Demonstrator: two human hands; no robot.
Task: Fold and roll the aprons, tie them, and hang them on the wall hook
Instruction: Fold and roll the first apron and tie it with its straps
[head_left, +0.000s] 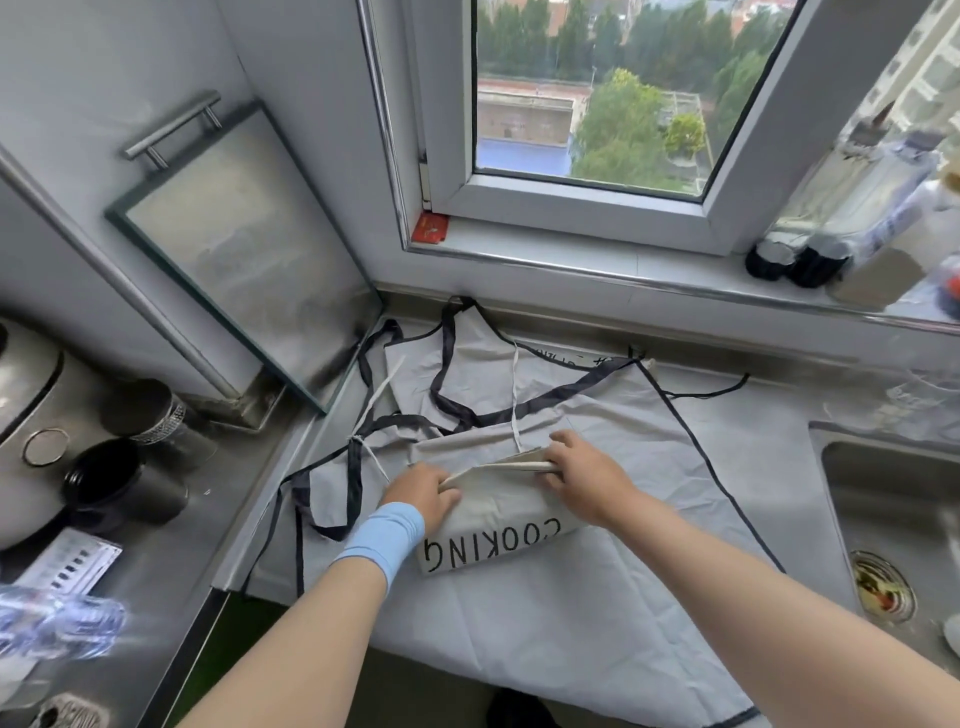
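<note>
A cream apron (498, 514) printed "COOKING" lies folded into a narrow band on top of a light grey apron (597, 587) with dark trim, spread flat over the counter. My left hand (423, 491), with a blue wristband, grips the left end of the folded band's far edge. My right hand (582, 470) pinches the same edge at its right end, fingers curled round the stacked layers. Dark straps (447, 400) and thin white ties (515, 410) trail loosely beyond the fold. No wall hook is in view.
A steel sink (893, 499) with its drain lies to the right. A glass board (249, 260) leans in the left corner. Dark cups (124, 488) and an appliance stand on the left counter. Bottles (852, 208) sit on the window sill.
</note>
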